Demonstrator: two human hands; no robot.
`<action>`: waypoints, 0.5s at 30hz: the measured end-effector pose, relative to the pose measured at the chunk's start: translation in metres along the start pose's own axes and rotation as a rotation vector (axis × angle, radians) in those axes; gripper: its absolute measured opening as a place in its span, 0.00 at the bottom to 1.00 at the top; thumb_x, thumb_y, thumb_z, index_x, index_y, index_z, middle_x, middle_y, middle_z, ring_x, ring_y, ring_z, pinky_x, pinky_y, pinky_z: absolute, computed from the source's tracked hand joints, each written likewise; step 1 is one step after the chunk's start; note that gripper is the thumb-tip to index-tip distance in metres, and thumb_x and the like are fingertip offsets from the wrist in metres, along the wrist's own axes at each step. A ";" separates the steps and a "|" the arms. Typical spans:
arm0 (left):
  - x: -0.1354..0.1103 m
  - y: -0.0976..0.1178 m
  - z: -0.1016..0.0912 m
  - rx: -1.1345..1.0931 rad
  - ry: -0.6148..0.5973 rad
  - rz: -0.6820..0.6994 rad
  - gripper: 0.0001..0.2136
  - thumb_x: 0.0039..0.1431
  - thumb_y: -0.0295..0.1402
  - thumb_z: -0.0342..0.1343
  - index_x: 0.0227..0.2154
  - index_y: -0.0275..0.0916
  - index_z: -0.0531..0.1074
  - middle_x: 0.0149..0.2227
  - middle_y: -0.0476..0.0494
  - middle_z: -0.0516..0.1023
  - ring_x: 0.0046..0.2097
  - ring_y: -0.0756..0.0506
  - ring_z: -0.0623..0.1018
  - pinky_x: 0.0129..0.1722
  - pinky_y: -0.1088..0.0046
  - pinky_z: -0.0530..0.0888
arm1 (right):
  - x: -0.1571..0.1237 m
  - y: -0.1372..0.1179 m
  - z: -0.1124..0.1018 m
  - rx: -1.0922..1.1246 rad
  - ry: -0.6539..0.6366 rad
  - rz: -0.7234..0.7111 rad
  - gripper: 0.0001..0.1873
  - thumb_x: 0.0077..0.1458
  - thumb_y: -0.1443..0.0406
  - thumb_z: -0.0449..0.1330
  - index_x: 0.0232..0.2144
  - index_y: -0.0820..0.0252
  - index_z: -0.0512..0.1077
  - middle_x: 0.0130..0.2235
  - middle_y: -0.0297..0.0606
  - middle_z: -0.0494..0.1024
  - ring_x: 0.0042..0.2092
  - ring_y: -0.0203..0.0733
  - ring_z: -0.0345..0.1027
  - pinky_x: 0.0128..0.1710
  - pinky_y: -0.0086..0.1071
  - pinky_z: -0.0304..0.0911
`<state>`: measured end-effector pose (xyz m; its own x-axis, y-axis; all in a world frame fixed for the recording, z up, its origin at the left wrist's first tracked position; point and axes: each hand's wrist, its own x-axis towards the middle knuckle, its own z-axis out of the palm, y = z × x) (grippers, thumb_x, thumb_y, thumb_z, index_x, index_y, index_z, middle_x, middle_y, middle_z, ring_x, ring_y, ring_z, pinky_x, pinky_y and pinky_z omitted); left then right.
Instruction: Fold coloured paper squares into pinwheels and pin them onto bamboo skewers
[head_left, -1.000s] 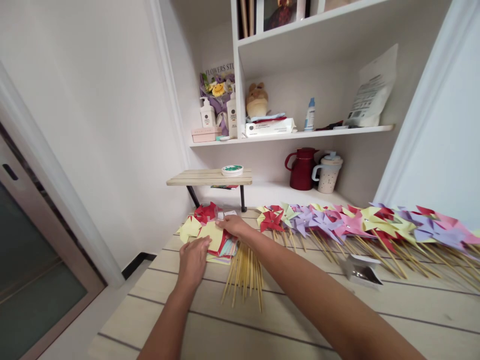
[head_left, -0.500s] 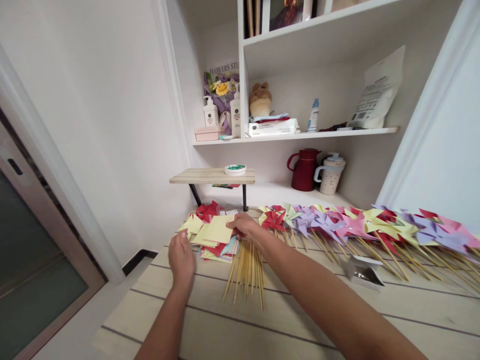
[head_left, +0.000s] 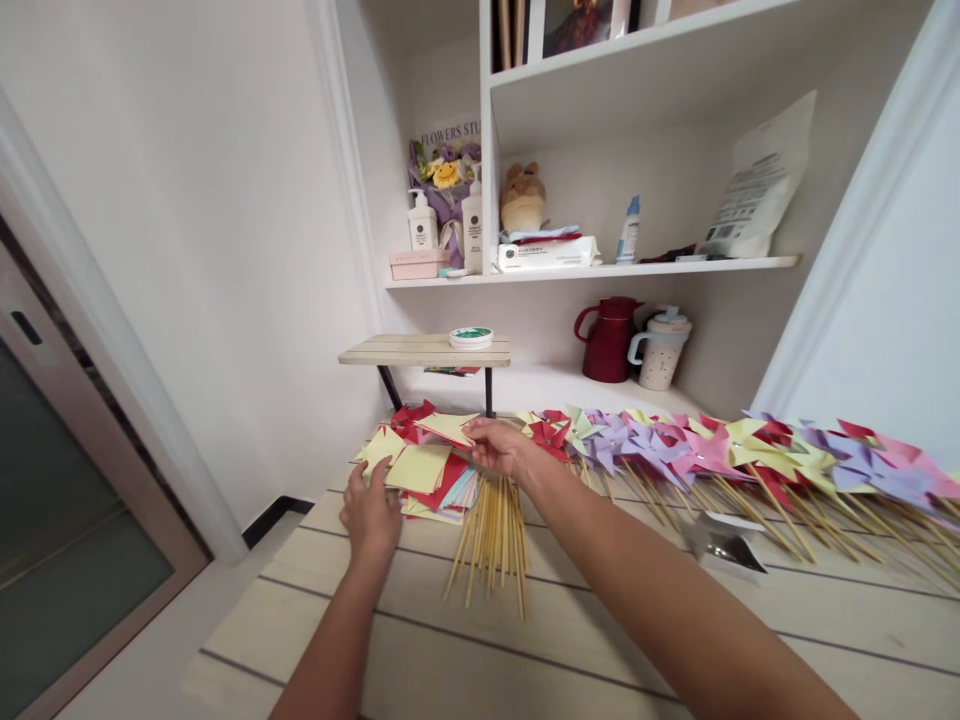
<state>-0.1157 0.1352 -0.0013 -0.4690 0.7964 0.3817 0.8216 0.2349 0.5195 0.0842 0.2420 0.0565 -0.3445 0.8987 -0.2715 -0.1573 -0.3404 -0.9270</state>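
Note:
A stack of coloured paper squares (head_left: pixel 426 480), yellow on top with red and blue beneath, lies at the far left of the wooden table (head_left: pixel 600 630). My right hand (head_left: pixel 501 447) pinches a yellow paper sheet (head_left: pixel 448 427) and holds it lifted just above the stack. My left hand (head_left: pixel 371 508) rests at the stack's near left edge, fingers curled against the papers. A bundle of bamboo sticks (head_left: pixel 493 535) lies just right of the stack, under my right forearm.
A long row of finished paper pinwheels (head_left: pixel 720 450) runs along the table's back to the right. A small silver box (head_left: pixel 726 545) sits in front of them. Behind stand a small wooden riser (head_left: pixel 424 352), a red jug (head_left: pixel 606 338), a cup and filled shelves.
My right hand has lifted a yellow sheet off the stack and raised it slightly. My left hand drew back from the top of the stack, then settled at its near edge.

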 end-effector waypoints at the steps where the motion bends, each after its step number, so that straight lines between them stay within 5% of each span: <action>1: 0.000 0.001 -0.001 -0.001 0.011 0.017 0.23 0.58 0.25 0.52 0.56 0.47 0.69 0.64 0.35 0.60 0.62 0.33 0.65 0.54 0.49 0.68 | -0.001 -0.001 0.005 -0.005 -0.012 0.001 0.02 0.61 0.71 0.61 0.35 0.62 0.70 0.25 0.29 0.74 0.22 0.28 0.67 0.24 0.22 0.68; 5: 0.000 0.003 -0.003 -0.041 0.071 0.038 0.24 0.58 0.27 0.54 0.59 0.42 0.65 0.60 0.32 0.64 0.61 0.35 0.67 0.54 0.54 0.69 | -0.004 -0.001 0.029 -0.064 -0.020 -0.001 0.05 0.60 0.74 0.59 0.34 0.61 0.69 0.23 0.26 0.72 0.19 0.26 0.65 0.22 0.19 0.66; 10: 0.000 0.004 -0.003 -0.022 0.137 0.005 0.37 0.57 0.28 0.57 0.68 0.42 0.49 0.60 0.30 0.64 0.59 0.35 0.70 0.51 0.58 0.71 | -0.004 0.009 0.047 -0.216 0.042 0.023 0.07 0.64 0.64 0.59 0.40 0.65 0.72 0.30 0.30 0.74 0.24 0.29 0.67 0.22 0.23 0.66; 15: 0.000 0.002 -0.002 0.060 0.059 0.067 0.33 0.57 0.26 0.55 0.66 0.46 0.57 0.61 0.32 0.63 0.54 0.36 0.74 0.47 0.61 0.72 | -0.003 0.019 0.051 -0.315 0.071 0.008 0.05 0.60 0.68 0.62 0.34 0.62 0.68 0.18 0.27 0.71 0.15 0.31 0.63 0.15 0.22 0.60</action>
<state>-0.1147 0.1344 0.0007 -0.4296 0.7774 0.4594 0.8686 0.2167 0.4456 0.0353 0.2189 0.0532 -0.2774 0.9172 -0.2859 0.1428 -0.2549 -0.9564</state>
